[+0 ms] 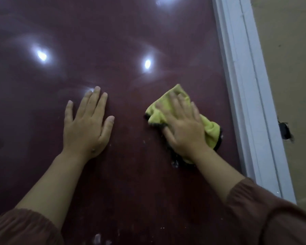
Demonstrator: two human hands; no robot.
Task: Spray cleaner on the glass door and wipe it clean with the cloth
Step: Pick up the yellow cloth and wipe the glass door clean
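Surface: dark maroon glass door (pixel 113 32), glossy, with reflected light spots and pale specks low down.
Room: white door frame (pixel 245 85) beyond the right hand, tan wall (pixel 290 50) past it.
Cloth: yellow cloth (pixel 168 106) lies under the right hand (pixel 184 128), pressed to the glass by straight fingers.
Left hand: left hand (pixel 86 126) flat, fingers spread, beside the cloth.
Writing: none legible.

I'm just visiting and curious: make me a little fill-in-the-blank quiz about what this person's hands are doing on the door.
1. The right hand presses a cloth coloured ____ against the door.
2. The left hand lies flat with its fingers ____.
3. The white frame runs along the door's ____ side.
4. Pale specks show just ____ the cloth.

Missing words: yellow; straight; right; below
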